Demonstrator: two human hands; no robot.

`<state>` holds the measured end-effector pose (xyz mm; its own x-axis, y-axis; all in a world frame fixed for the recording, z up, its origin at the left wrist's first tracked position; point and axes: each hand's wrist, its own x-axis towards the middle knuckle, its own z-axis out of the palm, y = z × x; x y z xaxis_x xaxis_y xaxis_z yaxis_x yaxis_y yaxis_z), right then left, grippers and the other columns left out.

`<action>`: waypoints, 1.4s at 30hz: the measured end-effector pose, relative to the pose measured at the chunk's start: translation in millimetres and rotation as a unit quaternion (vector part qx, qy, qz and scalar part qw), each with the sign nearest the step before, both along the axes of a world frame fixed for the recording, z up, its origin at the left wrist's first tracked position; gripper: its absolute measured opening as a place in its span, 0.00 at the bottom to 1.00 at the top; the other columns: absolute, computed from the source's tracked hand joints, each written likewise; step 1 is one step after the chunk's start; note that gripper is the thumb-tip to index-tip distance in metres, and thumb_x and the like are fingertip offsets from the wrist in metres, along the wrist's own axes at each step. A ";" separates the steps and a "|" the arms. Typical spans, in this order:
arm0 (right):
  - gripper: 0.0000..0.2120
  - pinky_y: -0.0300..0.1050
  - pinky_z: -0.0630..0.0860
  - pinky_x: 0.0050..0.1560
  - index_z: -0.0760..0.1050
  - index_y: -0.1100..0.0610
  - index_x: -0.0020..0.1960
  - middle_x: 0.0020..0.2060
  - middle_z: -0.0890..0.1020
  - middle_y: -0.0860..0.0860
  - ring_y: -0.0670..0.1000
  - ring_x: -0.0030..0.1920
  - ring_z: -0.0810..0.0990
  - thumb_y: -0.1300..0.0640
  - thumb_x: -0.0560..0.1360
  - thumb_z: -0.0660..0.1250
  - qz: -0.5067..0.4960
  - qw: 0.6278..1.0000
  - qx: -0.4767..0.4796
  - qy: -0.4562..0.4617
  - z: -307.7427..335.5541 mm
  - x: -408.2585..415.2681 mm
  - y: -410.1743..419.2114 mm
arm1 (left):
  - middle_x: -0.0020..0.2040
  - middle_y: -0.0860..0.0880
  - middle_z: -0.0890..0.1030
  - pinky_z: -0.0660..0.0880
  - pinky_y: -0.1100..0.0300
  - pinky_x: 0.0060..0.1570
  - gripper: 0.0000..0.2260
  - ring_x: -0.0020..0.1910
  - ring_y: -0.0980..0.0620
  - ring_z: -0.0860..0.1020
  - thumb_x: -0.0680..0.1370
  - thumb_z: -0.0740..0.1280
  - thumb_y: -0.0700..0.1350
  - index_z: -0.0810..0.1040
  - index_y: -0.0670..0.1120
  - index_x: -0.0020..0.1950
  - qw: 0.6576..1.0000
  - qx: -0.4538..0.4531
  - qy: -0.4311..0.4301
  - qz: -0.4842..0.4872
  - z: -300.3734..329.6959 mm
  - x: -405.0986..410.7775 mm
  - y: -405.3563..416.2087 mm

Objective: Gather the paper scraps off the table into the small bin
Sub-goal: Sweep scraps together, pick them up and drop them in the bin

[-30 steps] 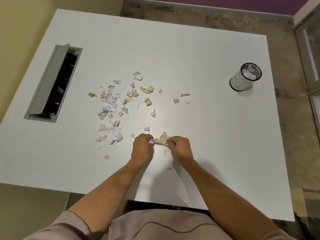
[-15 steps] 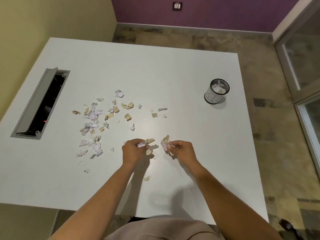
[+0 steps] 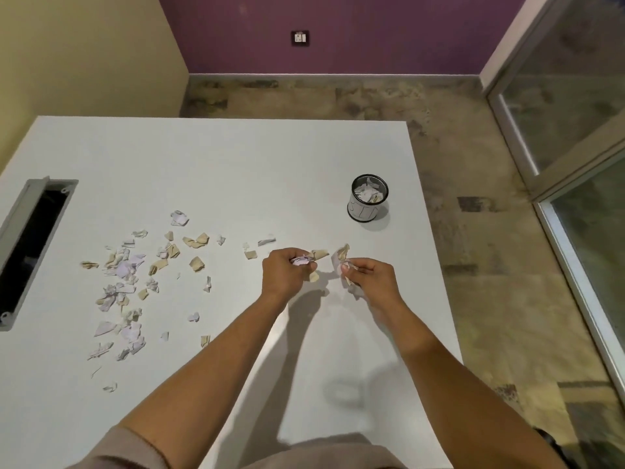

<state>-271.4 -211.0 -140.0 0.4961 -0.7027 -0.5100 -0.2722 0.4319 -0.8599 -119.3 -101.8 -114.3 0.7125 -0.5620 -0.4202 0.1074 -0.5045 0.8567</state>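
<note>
My left hand (image 3: 285, 274) has its fingers curled tight round a wad of purple and tan scraps (image 3: 302, 260). My right hand (image 3: 368, 277) pinches another few scraps (image 3: 339, 260) just beside it. Most paper scraps (image 3: 126, 282) lie scattered left on the table (image 3: 236, 164). The small bin (image 3: 368, 198) stands far right, holding paper.

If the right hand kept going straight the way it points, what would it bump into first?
Probably nothing at first. The right hand, gripping paper scraps, points up-left over bare table. The small bin sits slightly right of that line, though depth is unclear.
</note>
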 end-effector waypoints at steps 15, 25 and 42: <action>0.08 0.50 0.80 0.53 0.83 0.50 0.37 0.40 0.85 0.51 0.51 0.41 0.83 0.61 0.66 0.78 -0.032 0.992 -0.105 0.066 17.3 19.9 -152.3 | 0.40 0.40 0.85 0.80 0.57 0.39 0.07 0.39 0.43 0.85 0.68 0.76 0.37 0.84 0.40 0.45 0.990 0.019 -0.094 -0.100 12.3 14.7 -169.1; 0.04 0.42 0.79 0.44 0.85 0.52 0.38 0.39 0.86 0.50 0.53 0.47 0.82 0.59 0.66 0.78 0.022 0.954 -0.219 0.205 16.4 49.2 -203.4 | 0.46 0.39 0.84 0.78 0.54 0.49 0.08 0.50 0.40 0.80 0.69 0.72 0.37 0.84 0.40 0.47 0.951 0.104 -0.216 -0.198 6.2 23.3 -244.6; 0.13 0.38 0.71 0.44 0.82 0.55 0.56 0.45 0.76 0.53 0.56 0.46 0.79 0.59 0.72 0.73 0.159 0.893 -0.302 0.293 35.4 82.8 -221.1 | 0.34 0.47 0.74 0.64 0.63 0.25 0.07 0.33 0.48 0.72 0.70 0.72 0.38 0.74 0.41 0.38 0.881 0.231 -0.199 -0.362 19.6 43.0 -276.9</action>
